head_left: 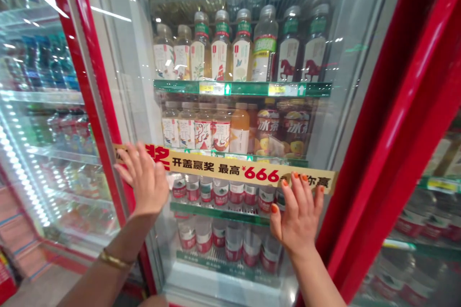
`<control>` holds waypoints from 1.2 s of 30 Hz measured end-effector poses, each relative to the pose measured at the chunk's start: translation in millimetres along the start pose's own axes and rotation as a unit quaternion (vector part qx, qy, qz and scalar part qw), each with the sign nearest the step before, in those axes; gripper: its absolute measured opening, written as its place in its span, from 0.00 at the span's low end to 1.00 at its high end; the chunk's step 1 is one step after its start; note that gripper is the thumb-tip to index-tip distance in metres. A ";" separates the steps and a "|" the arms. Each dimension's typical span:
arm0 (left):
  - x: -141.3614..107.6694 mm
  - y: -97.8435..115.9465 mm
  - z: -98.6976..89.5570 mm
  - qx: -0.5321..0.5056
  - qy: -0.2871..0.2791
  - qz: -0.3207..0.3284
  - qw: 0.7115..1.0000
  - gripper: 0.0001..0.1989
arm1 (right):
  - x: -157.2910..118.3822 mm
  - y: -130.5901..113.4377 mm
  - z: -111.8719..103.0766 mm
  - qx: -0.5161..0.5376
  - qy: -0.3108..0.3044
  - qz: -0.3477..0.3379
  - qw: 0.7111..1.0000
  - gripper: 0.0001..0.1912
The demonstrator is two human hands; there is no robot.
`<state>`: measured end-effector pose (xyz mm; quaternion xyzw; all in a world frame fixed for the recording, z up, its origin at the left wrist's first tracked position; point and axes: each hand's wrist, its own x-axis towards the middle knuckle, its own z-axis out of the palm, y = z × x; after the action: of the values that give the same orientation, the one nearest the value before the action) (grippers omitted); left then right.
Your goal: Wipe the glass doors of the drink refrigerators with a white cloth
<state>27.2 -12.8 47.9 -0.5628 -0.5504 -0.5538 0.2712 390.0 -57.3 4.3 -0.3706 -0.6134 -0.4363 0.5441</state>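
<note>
A long cream strip (225, 167) with red and black characters and "666" lies across the glass door (342, 124) of a drinks fridge. My left hand (144, 177) rests over the strip's left end, fingers stretched and apart, a bracelet on the wrist. Over the right part of the strip is my right hand (297, 213), its orange-nailed fingers spread, thumb out to the left. Both palms face the glass, and neither hand grips anything. The characters beneath my fingers are partly hidden.
Behind the glass stand rows of bottles (219, 53) on shelves with green edges (245, 88). Red door frames (392, 153) run down both sides. To the left is another lit fridge (46, 100) of drinks; more bottles (418, 220) show at the right.
</note>
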 end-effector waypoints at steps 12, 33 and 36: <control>-66.1 127.2 37.4 -0.005 -0.008 0.339 0.941 0.43 | -1.4 3.2 -3.0 0.014 0.004 0.000 1.000 0.40; 72.8 176.9 18.5 -0.037 0.004 0.457 0.889 0.49 | -37.0 1.1 -0.3 -0.123 -0.039 0.031 0.991 0.65; 83.3 218.2 23.8 -0.051 0.007 0.436 0.899 0.52 | -39.5 2.9 -0.9 -0.109 -0.020 0.019 0.994 0.67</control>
<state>217.3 -18.2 185.4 -0.7556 -0.2193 -0.4114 0.4602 398.3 -56.4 -34.4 -0.4481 -0.5653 -0.4827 0.4966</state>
